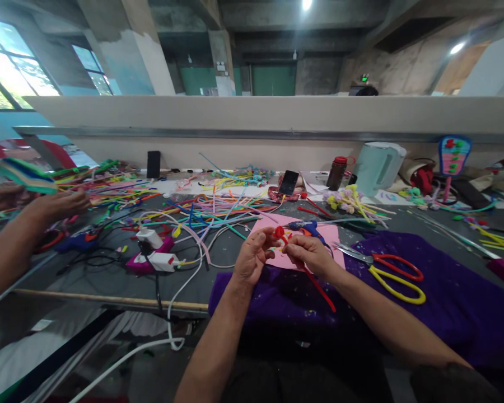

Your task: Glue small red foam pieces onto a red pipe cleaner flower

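Between my two hands is a red pipe cleaner (320,290) with a small coiled red head at its upper end. My left hand (254,253) has its fingers curled around the coiled head, thumb and fingertips at its edge. With thumb and fingers pinched together, my right hand (308,252) grips the pipe cleaner just below the head. The loose tail hangs down under my right wrist. Beneath the hands lies a pink sheet (334,230) with small scraps on it. A blue glue gun (308,228) rests on that sheet, just behind my right hand.
Scissors (378,267) with red and yellow handles lie on purple cloth (437,291) at right. Many pipe cleaners (218,207) spread across the table. A power strip (151,260) with white cables sits left. A kettle (378,168) stands behind. A co-worker's hands (46,218) are at far left.
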Action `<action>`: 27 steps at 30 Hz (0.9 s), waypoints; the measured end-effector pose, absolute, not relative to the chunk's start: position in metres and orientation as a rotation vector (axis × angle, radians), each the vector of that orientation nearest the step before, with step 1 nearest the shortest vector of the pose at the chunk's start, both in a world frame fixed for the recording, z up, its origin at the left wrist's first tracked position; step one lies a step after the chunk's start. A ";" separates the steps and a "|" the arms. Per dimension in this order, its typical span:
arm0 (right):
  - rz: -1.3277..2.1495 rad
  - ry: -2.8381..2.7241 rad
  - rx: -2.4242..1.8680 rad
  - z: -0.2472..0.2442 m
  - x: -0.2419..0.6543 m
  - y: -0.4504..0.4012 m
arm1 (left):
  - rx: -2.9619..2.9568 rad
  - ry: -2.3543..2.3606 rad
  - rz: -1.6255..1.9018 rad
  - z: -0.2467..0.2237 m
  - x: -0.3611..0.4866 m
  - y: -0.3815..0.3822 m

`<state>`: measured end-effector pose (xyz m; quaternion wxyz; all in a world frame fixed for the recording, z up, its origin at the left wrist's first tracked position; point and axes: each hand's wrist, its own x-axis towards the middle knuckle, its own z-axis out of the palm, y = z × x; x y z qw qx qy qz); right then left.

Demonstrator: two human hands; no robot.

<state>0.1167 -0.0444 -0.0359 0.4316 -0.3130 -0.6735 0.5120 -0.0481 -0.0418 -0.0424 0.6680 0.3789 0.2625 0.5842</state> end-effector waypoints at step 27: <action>0.971 -1.827 -0.935 -0.042 0.116 -0.038 | 0.960 0.917 1.394 -0.046 -0.041 -0.040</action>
